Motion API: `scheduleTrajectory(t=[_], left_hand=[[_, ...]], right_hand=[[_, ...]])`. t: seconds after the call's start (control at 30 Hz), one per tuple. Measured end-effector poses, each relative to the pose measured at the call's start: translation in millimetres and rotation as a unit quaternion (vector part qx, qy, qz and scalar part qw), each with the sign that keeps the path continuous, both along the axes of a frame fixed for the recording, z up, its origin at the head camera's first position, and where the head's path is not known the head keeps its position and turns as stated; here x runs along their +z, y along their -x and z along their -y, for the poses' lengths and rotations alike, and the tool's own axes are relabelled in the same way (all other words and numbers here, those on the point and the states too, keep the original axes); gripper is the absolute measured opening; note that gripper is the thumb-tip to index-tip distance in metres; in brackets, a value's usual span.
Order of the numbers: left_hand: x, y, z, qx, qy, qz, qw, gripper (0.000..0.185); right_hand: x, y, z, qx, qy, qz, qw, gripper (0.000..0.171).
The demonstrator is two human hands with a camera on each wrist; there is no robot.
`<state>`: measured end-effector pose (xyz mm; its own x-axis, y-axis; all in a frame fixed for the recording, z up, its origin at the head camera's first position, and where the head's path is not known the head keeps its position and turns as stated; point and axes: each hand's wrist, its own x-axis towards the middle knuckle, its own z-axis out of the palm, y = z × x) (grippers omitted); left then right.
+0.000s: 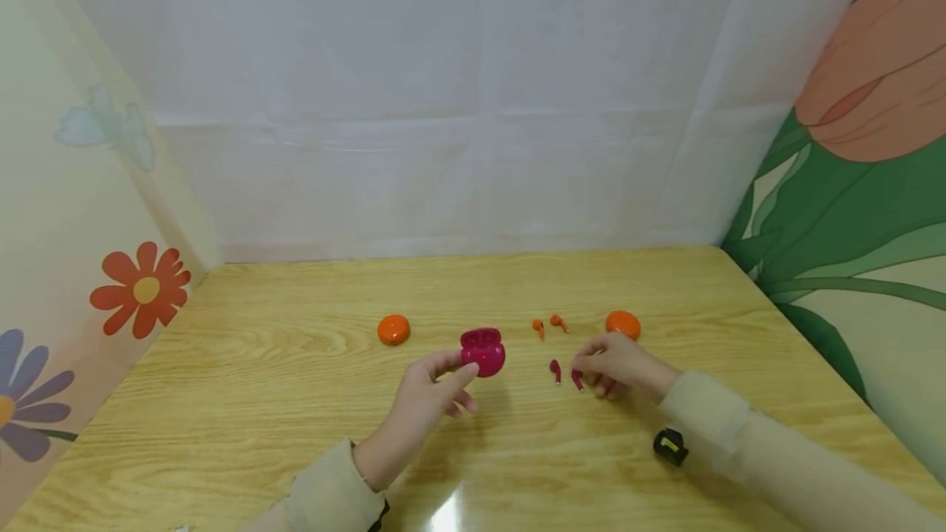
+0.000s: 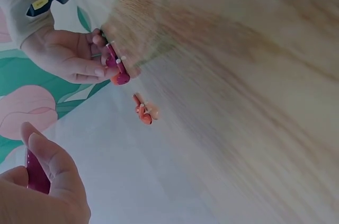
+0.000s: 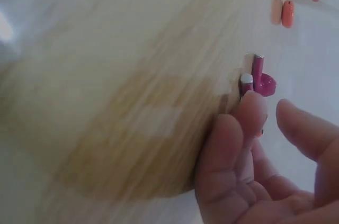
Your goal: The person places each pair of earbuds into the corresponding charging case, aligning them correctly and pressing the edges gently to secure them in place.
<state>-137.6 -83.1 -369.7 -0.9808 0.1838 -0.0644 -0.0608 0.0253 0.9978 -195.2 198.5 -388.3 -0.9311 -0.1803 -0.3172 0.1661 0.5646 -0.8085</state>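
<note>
My left hand (image 1: 432,396) grips a magenta earbud charging case (image 1: 488,358) above the table, its lid standing raised. In the left wrist view, only the case's edge (image 2: 37,173) shows between thumb and fingers. Two magenta earbuds lie on the wood to its right, a left one (image 1: 556,371) and a right one (image 1: 577,380). At the right earbud are the fingertips of my right hand (image 1: 617,364). The right wrist view shows a gap between thumb (image 3: 304,128) and fingers, with the magenta earbuds (image 3: 258,70) just beyond; the fingers partly hide one.
Two orange earbuds (image 1: 550,325) lie farther back. One round orange case (image 1: 394,329) sits to the left, another (image 1: 624,324) behind my right hand. A black device with a yellow label (image 1: 670,446) is by the right sleeve. A white sheet (image 1: 473,105) hangs behind the table.
</note>
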Motion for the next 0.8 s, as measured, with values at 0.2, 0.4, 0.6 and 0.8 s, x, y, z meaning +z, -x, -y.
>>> scheduleTrajectory(t=[0.2, 0.4, 0.6, 0.8], left_hand=[[-1.2, 0.4, -0.3, -0.001, 0.003, -0.001, 1.0, 0.038], [-2.0, 0.4, -0.7, -0.004, 0.002, 0.0, 1.0, 0.037], [-4.1, 3.2, 0.5, -0.008, 0.004, 0.005, 1.0, 0.036], [-5.9, 4.2, 1.6, -0.007, 0.004, 0.006, 1.0, 0.037]], right_hand=[[-0.7, 3.1, 4.6, 0.006, -0.027, -0.002, 1.0, 0.013], [-1.9, 5.4, 6.2, 0.009, -0.043, -0.007, 0.999, 0.008], [-1.6, 5.6, 2.3, 0.013, -0.033, 0.006, 0.999, 0.008], [3.6, 3.9, -4.2, 0.02, 0.031, 0.021, 0.999, 0.019]])
